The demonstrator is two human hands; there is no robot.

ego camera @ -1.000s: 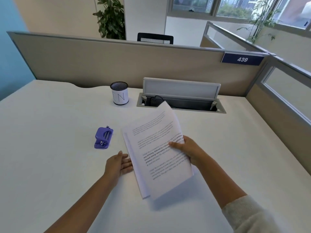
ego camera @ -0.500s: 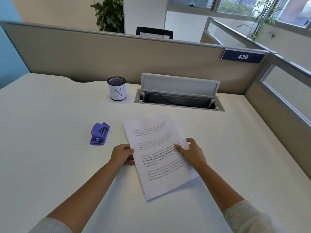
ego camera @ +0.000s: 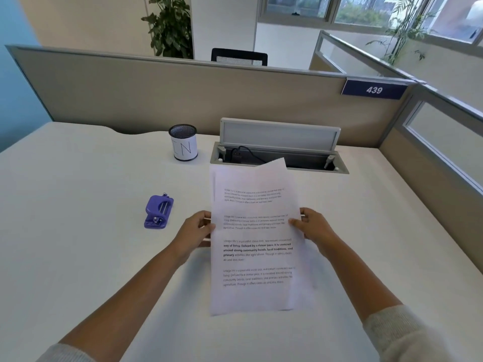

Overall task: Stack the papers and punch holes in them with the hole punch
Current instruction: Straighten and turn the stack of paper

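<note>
Both hands, left hand [ego camera: 194, 232] and right hand [ego camera: 315, 227], pinched the papers [ego camera: 254, 239] upright; edges wanted squaring, hole punch [ego camera: 158, 211] waiting at nine o'clock.

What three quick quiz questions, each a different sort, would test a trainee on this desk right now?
1. True or false: the purple plastic hole punch is in the left hand.
2. Which hands hold the white printed paper stack? A) left only B) right only C) both
3. Fill in: the black mesh cup with the white label stands ___ the hole punch.

Key: 1 false, it lies alone on the white desk. 2 C, the right hand grips the opposite edge. 3 behind.
</note>
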